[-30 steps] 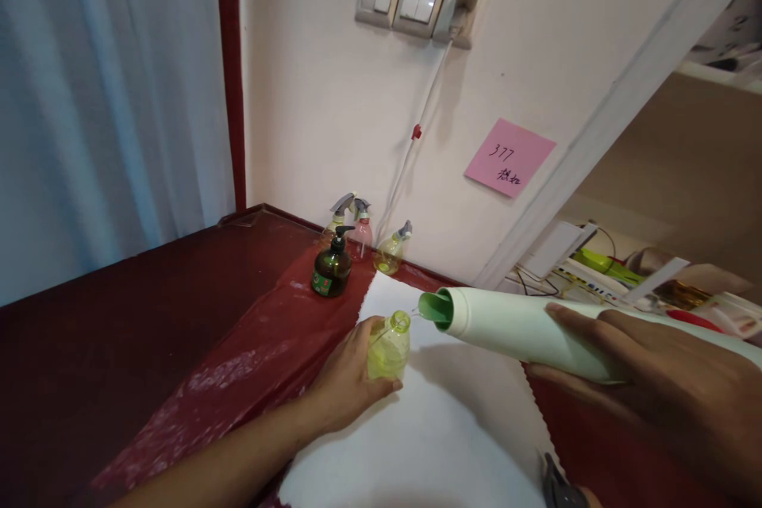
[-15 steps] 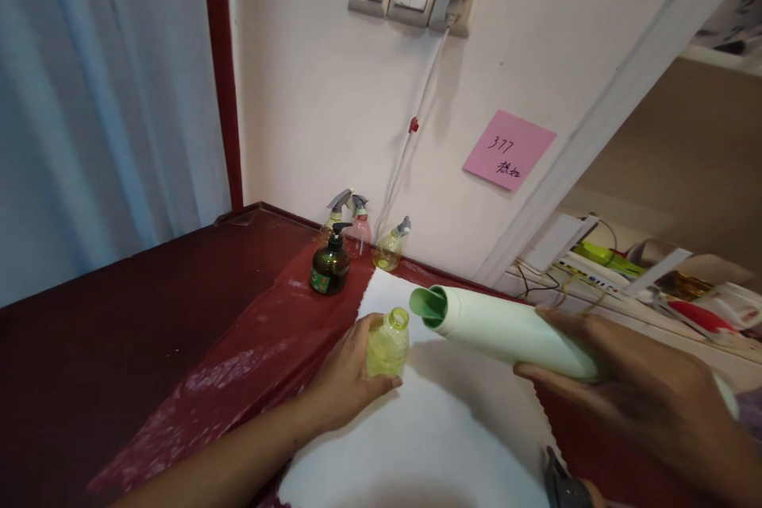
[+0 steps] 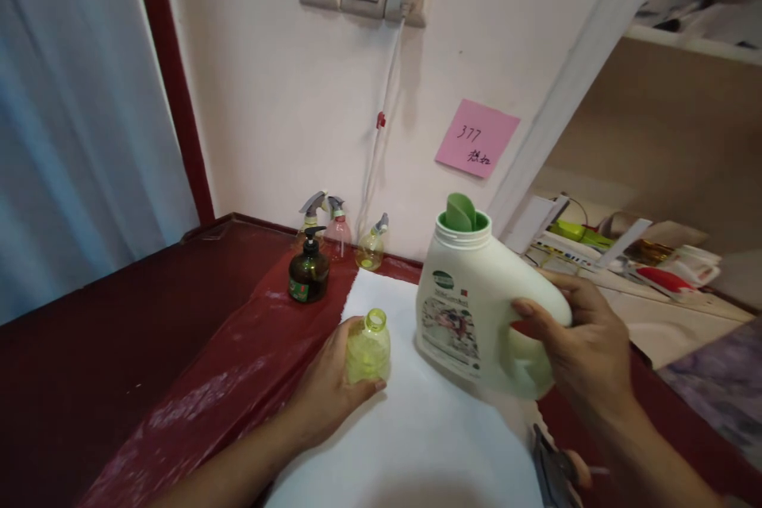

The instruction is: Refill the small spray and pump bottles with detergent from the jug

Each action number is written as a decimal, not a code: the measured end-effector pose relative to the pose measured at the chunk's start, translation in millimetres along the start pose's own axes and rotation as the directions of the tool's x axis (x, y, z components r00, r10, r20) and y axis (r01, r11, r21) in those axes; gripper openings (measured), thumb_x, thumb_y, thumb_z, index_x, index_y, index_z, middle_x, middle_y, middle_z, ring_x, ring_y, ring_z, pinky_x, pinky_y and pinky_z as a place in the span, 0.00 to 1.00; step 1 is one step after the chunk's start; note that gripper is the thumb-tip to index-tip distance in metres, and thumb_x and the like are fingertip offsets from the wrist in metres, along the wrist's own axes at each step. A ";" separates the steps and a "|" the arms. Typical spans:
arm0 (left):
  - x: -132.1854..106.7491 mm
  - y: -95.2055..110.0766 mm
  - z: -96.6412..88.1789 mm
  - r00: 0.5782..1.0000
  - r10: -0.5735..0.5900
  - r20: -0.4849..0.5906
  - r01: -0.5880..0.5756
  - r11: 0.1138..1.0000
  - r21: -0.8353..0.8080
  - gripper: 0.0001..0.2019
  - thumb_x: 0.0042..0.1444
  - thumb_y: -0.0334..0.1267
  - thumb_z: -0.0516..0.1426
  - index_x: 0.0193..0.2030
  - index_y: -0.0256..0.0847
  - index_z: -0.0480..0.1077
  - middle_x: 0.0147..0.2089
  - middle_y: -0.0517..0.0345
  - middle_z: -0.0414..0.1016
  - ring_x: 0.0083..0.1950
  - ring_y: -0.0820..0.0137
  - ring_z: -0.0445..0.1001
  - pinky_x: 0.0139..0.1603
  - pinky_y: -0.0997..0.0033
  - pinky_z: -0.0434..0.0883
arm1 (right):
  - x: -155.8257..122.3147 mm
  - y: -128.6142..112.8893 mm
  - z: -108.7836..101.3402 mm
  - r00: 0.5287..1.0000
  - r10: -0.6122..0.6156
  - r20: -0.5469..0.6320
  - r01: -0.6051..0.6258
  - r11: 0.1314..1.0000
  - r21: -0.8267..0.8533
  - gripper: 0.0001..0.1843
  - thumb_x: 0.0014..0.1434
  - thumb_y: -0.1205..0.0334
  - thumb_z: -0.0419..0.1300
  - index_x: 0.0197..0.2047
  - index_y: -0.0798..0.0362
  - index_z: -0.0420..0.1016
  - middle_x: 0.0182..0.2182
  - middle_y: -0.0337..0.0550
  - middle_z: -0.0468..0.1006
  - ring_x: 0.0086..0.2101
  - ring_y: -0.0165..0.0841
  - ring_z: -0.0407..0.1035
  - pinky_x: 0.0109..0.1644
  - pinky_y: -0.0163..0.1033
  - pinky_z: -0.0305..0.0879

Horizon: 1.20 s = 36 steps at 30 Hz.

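Well, left hand (image 3: pixel 336 373) and right hand (image 3: pixel 586 341) both occupied

From my remote seat, I see the translucent yellow-green bottle (image 3: pixel 369 353) just below the centre of the frame, upright with its round mouth uncovered. My left fingers are wrapped around its left side, and the thumb crosses low at its front; the neck stands clear above them.

Right of centre, I have the pale green plastic jug (image 3: pixel 456 298) gripped by its looped handle in the right hand. One digit lies over the handle's near face; the rest are partly hidden behind it. The jug stands nearly upright, its green spout (image 3: pixel 461 213) pointing up, near the bottle but apart from it. I cannot tell whether its base touches the white scallop-edged sheet (image 3: pixel 405 444) below.

At the lower right, a dark grey spray head (image 3: pixel 553 468) lies at the sheet's edge. Left of centre stands a dark green pump bottle (image 3: pixel 309 274).
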<state>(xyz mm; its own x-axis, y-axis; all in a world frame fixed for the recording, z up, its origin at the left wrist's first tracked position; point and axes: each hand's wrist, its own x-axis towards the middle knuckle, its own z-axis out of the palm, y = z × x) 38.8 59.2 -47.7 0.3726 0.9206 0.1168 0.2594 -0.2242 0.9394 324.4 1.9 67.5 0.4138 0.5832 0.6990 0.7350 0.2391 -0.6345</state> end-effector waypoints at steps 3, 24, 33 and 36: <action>1.6 -2.8 -0.4 1.000 0.014 0.018 -0.014 1.000 -0.008 0.38 0.49 0.45 0.65 0.65 0.46 0.54 0.68 0.44 0.62 0.70 0.49 0.59 0.70 0.49 0.57 | -6.2 6.3 21.8 0.957 0.288 -0.043 -0.262 0.917 0.302 0.32 0.40 0.42 0.75 0.44 0.52 0.76 0.37 0.43 0.80 0.34 0.36 0.73 0.31 0.38 0.68; 10.4 -11.5 -2.5 0.998 0.043 -0.038 -0.040 0.997 0.060 0.36 0.53 0.49 0.65 0.66 0.48 0.56 0.70 0.47 0.64 0.72 0.48 0.61 0.72 0.41 0.58 | -16.7 42.9 -15.5 0.920 0.263 0.290 -0.297 0.952 0.077 0.29 0.59 0.41 0.61 0.58 0.50 0.73 0.50 0.48 0.79 0.50 0.41 0.73 0.54 0.47 0.68; 16.5 -21.7 -2.9 1.000 0.014 -0.014 -0.012 0.996 0.085 0.39 0.54 0.52 0.64 0.68 0.51 0.51 0.71 0.49 0.61 0.72 0.50 0.60 0.72 0.43 0.58 | -63.4 52.0 -98.2 0.654 0.376 0.657 -0.051 0.888 -0.457 0.20 0.56 0.69 0.58 0.47 0.40 0.80 0.44 0.40 0.81 0.46 0.41 0.73 0.48 0.44 0.63; 18.4 -21.7 -3.5 1.000 0.019 -0.014 -0.018 0.994 0.108 0.40 0.52 0.53 0.64 0.68 0.51 0.51 0.71 0.50 0.61 0.72 0.51 0.61 0.73 0.44 0.58 | -78.2 59.0 -97.6 0.629 0.424 0.651 0.068 0.805 -0.589 0.20 0.56 0.74 0.54 0.42 0.43 0.81 0.40 0.44 0.82 0.46 0.46 0.70 0.47 0.49 0.56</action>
<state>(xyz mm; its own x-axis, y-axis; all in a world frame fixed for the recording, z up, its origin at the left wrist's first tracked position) 36.8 82.1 -64.8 0.3652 0.9204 0.1396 0.3473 -0.2738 0.8969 387.8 -105.4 7.6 0.2222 0.9740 -0.0442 0.9363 -0.2258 -0.2691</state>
